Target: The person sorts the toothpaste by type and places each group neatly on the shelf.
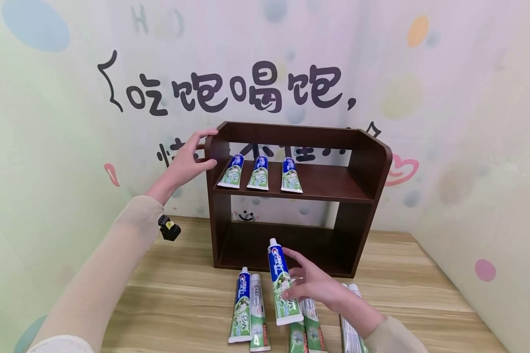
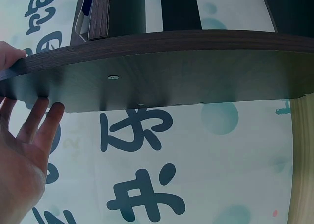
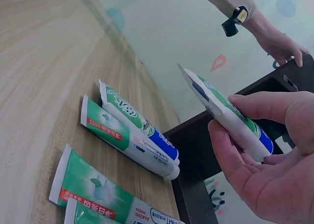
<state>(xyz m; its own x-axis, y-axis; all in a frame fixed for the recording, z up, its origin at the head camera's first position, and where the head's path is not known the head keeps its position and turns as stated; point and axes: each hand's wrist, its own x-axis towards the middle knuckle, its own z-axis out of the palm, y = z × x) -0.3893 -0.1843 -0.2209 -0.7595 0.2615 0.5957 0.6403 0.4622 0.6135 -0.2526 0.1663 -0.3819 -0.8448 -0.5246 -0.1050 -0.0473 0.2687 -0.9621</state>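
My left hand (image 1: 187,159) holds the left side panel of a dark brown wooden shelf (image 1: 291,263), thumb at its front edge and other fingers along the back, as the left wrist view shows. Between the thumb and fingers of my right hand (image 1: 315,284) is a blue and green toothpaste tube (image 1: 279,274), cap upward, raised in front of the lower compartment. Three matching tubes, a left one (image 1: 232,171), a middle one (image 1: 259,173) and a right one (image 1: 290,175), lean in a row on the upper board, caps up.
Below my right hand, a blue and green tube (image 1: 241,309) lies beside a green and white tube (image 1: 258,314) on the wooden table (image 1: 181,294). More tubes (image 1: 311,326) lie to their right. A printed wall (image 1: 269,39) stands behind the shelf. A black device (image 1: 169,228) shows at my left wrist.
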